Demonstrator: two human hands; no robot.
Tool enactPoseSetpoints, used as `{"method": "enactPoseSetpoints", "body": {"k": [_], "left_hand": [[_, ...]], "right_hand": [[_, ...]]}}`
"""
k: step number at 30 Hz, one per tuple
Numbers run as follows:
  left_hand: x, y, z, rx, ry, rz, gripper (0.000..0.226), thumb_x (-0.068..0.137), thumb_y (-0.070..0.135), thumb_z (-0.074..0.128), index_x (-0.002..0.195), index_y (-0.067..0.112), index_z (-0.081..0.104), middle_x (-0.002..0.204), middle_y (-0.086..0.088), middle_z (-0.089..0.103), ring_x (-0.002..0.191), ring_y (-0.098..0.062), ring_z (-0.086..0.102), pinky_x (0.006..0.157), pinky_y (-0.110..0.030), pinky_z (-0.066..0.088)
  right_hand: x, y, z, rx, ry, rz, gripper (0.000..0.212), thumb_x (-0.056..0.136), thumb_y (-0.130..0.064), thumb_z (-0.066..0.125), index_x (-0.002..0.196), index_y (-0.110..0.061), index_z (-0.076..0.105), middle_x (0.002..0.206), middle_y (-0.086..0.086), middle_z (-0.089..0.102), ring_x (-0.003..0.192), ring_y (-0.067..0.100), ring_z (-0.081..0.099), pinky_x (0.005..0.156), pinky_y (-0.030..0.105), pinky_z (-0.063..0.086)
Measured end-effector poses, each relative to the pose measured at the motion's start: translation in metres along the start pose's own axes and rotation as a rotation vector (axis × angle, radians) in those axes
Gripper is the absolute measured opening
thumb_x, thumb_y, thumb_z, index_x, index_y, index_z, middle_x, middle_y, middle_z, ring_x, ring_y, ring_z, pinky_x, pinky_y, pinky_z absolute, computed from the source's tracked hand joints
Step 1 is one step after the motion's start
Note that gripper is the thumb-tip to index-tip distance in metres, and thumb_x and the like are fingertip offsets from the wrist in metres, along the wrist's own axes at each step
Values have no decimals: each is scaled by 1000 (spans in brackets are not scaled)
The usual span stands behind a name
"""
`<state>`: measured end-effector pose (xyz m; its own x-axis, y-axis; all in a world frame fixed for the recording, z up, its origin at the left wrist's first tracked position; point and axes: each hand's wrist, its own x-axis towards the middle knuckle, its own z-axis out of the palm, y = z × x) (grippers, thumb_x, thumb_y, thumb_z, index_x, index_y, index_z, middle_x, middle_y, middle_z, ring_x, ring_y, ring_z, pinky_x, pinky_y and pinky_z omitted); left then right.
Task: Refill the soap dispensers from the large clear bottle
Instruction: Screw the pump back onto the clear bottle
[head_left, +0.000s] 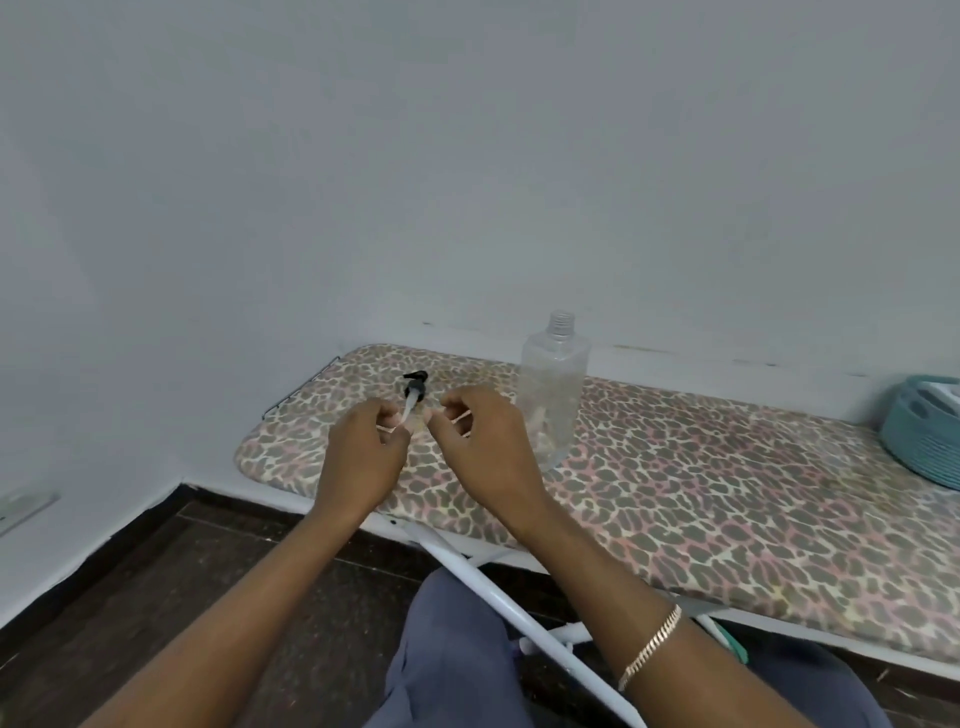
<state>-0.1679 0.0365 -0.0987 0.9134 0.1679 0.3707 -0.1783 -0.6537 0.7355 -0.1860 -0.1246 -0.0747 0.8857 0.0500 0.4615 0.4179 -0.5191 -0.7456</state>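
The bottle stands upright on the ironing board, right of the pump. The basket sits at the board's right end, well apart from the bottle.

1. Clear bottle: 1 unit, transparent plastic, squared shoulders, short threaded neck, no cap fitted. Stands upright on the leopard-print board, towards its far edge and near the wall. Nearly empty, with a pale residue in the lowest part.

2. Pump head: 1 unit, black nozzle and collar with a white dip tube, detached from any bottle. Lies left of the clear bottle and apart from it, nozzle end pointing away from the person. The left hand pinches the tube at its near end. The right hand, fingers curled, is just beside the tube; contact cannot be told.
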Motion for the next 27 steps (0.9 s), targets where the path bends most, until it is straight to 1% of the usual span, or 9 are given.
{"method": "enactPoseSetpoints", "body": {"k": [3,5,7,9,11,13,15,21,27], "left_hand": [[18,-12,3,72,-48,-61,25,96,18,67,120,9,66,108,-5,67,95,-21,65,80,-32,46],[30,-14,5,123,-76,-91,22,93,17,70,112,7,67,100,-7,67,92,-24,64,76,-34,47],[42,-16,8,168,-111,-130,20,90,17,73,103,3,66,92,-10,67,84,-27,65,71,-39,49],[52,-20,12,190,-145,-166,22,87,17,76,96,1,64,86,-10,66,74,-25,62,64,-37,46],[60,-24,15,217,-172,-196,25,85,18,80,94,2,63,84,-10,66,70,-23,61,62,-35,46],[66,-28,16,238,-196,-218,26,83,19,83,92,3,64,84,-11,68,73,-26,65,63,-38,50],[71,-31,16,259,-222,-234,27,82,20,85,91,5,65,85,-10,69,76,-27,68,66,-38,53],[76,-38,17,303,-264,-227,22,81,17,85,87,6,67,83,-10,70,75,-25,68,73,-43,60],[70,-35,20,328,-250,-173,9,86,7,72,85,8,63,83,-9,67,76,-25,66,72,-45,59]], "right_hand": [[35,2,21,17,-26,58,23,98,-21,66,96,1,71,91,16,69,82,28,64,79,45,56],[62,10,36,13,-47,121,30,97,-18,67,85,9,67,79,25,67,66,34,59,69,49,53],[88,22,52,-15,-58,189,36,95,-19,68,67,2,59,60,19,55,49,24,46,55,44,45],[109,36,66,-41,-84,254,36,93,-21,69,64,-3,58,55,10,51,44,19,41,53,37,42],[125,46,77,-83,-127,308,37,92,-24,71,65,-2,57,56,8,50,43,16,39,49,31,38],[134,52,84,-126,-165,321,44,93,-26,72,61,-11,45,55,3,43,45,14,36,44,28,29],[139,54,90,-141,-193,311,50,96,-27,71,60,-16,37,55,0,39,47,14,35,44,27,25],[147,62,104,-215,-234,321,47,97,-23,69,63,-17,37,60,0,43,51,11,39,46,25,26],[152,60,105,-188,-218,352,44,93,-14,69,66,-17,34,62,3,41,52,15,37,46,28,27]]}}
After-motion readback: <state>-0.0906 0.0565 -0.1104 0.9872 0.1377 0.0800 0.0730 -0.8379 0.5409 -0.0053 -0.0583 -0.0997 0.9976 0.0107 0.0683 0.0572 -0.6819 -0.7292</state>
